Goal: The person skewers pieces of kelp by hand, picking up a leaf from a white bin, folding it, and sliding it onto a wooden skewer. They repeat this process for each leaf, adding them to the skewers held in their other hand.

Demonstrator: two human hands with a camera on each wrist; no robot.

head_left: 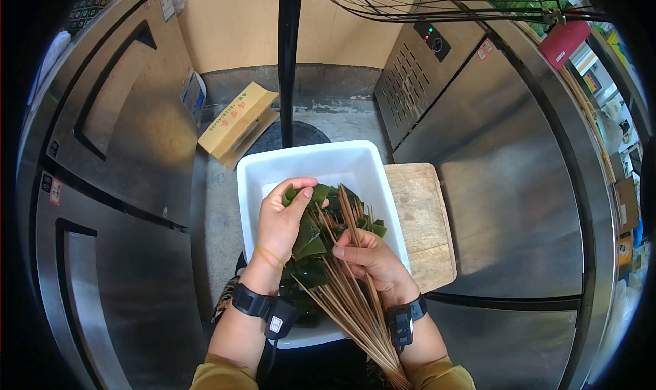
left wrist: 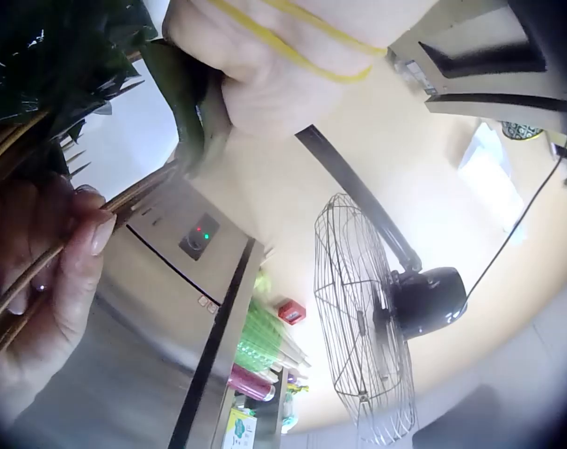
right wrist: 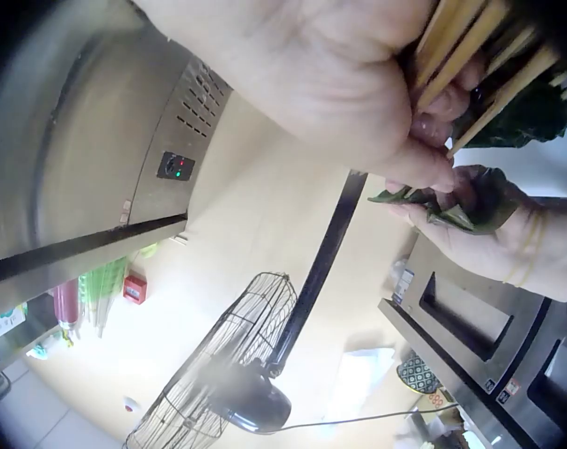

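Observation:
My left hand (head_left: 279, 224) pinches a folded sheet of dark green kelp (head_left: 318, 194) between thumb and fingers. The same folded kelp (right wrist: 494, 201) shows in the right wrist view, wrapped close in that hand's fingers. Thin bamboo skewers (head_left: 342, 296) are gripped by my right hand (head_left: 377, 261), one or more pinched at the thumb and fingertips. Their far ends fan out towards my lap. Both hands work over a white tub (head_left: 256, 161), where more glossy kelp (head_left: 311, 274) lies under the skewers.
A wooden cutting board (head_left: 427, 226) sits right of the tub. Steel cabinets (head_left: 506, 185) flank both sides. Behind the tub rises a black fan pole (head_left: 288, 69), its wire guard (head_left: 383, 0) overhead. An opened cardboard box (head_left: 236, 120) lies at the back left.

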